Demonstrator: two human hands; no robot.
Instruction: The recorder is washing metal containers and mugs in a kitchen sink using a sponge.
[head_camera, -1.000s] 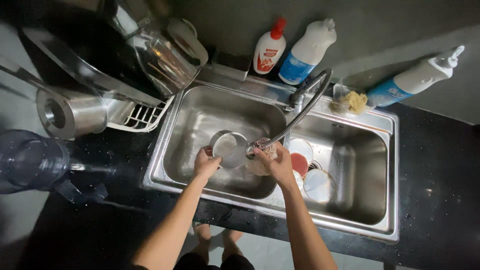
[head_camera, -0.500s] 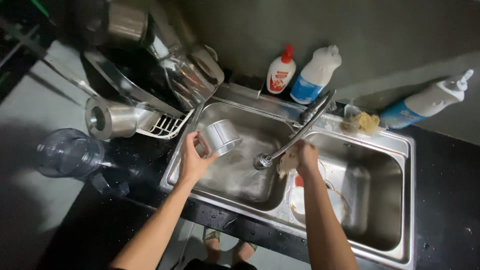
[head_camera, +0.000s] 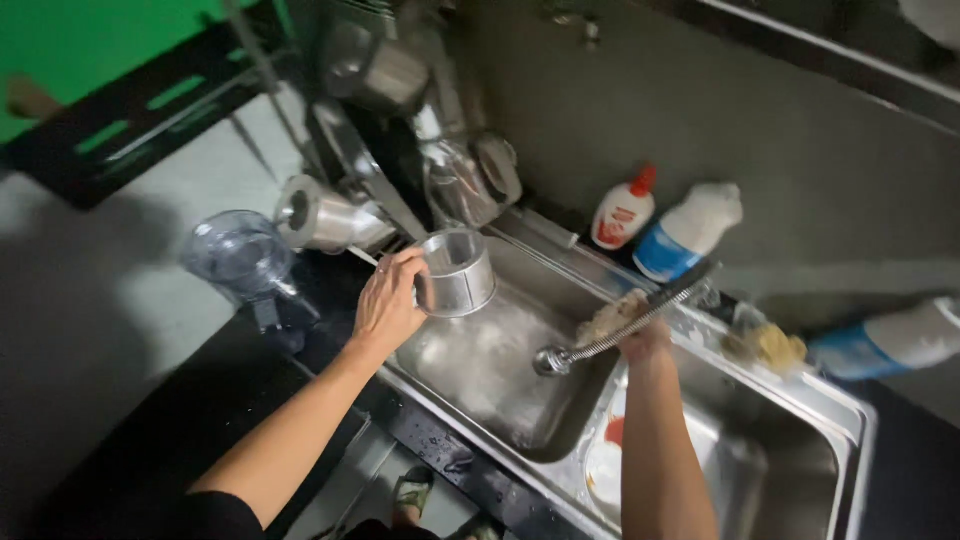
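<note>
The left hand (head_camera: 388, 303) is closed around a small steel pot (head_camera: 457, 272), gripping it at the rim on its left side. The pot is held in the air, tilted so its open mouth faces up and toward the camera, above the left basin of the double steel sink (head_camera: 480, 365), near the basin's back left corner.

The right hand (head_camera: 640, 335) is wrapped around a pale scrub sponge (head_camera: 608, 318) and lies against the flexible metal faucet hose (head_camera: 620, 330), whose nozzle hangs over the left basin.

A loaded dish rack (head_camera: 400, 150) stands just beyond the pot, with a steel cup (head_camera: 320, 215) lying on its side and a clear jug (head_camera: 240, 255) on the dark surface (head_camera: 150, 440) to the left. Behind the sink stand a white bottle with a red cap (head_camera: 622, 210) and a white and blue bottle (head_camera: 685, 232). A plate (head_camera: 605, 465) sits in the right basin.
</note>
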